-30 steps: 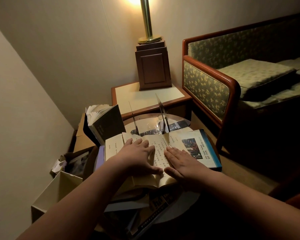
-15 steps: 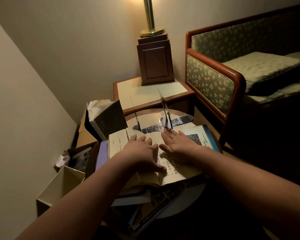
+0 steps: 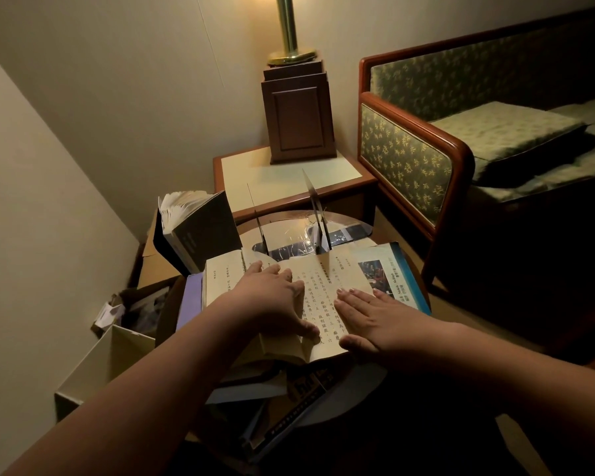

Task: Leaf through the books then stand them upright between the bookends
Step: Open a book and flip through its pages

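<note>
Two flat, straight-fingered hands grip nothing: the left hand presses the left page of the open book, the right hand the right page. It lies on stacked books on the round table, just before two thin bookends.

Right hand seemingly lower on page

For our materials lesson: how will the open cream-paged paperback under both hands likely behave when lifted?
Probably floppy: the open cream-paged paperback shows bent pages at its near edge. Likely to swing shut, since the left hand and right hand press it flat.
</note>
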